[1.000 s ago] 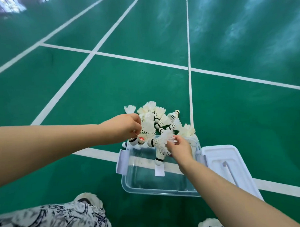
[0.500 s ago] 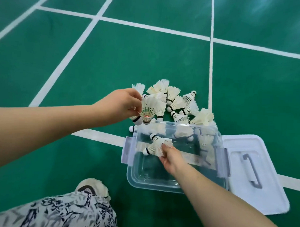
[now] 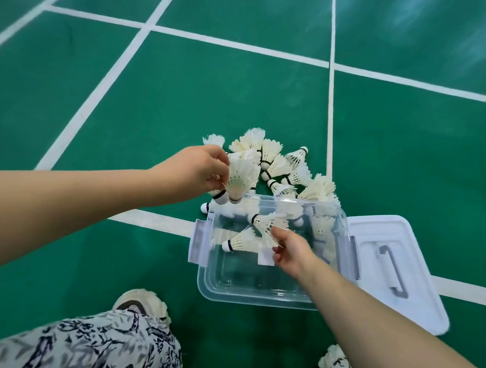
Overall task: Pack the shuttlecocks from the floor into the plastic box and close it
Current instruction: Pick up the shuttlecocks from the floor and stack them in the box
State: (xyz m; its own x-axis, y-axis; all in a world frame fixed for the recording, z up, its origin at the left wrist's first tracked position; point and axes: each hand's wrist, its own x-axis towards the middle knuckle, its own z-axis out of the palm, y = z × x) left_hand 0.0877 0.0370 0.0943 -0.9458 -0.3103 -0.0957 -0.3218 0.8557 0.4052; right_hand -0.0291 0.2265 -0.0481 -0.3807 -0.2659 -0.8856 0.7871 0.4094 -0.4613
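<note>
A clear plastic box (image 3: 229,290) stands open on the green floor. Beyond its far rim lies a pile of white feather shuttlecocks (image 3: 279,160). My left hand (image 3: 200,171) pinches two shuttlecocks (image 3: 237,181) by the feathers, just above the box's far left corner. My right hand (image 3: 292,251) reaches inside the box and holds two shuttlecocks (image 3: 261,230) by their feathers, cork ends pointing left. More shuttlecocks show through the box's far wall.
The white lid (image 3: 388,264) with a grey handle lies flat on the floor right of the box. White court lines (image 3: 101,92) cross the floor. My shoe (image 3: 142,303) and patterned trouser leg (image 3: 85,351) are at the lower left.
My right hand has carried its shuttlecocks from the pile down into the box. My left hand has lifted its shuttlecocks slightly toward the box's far corner. The view has tilted downward.
</note>
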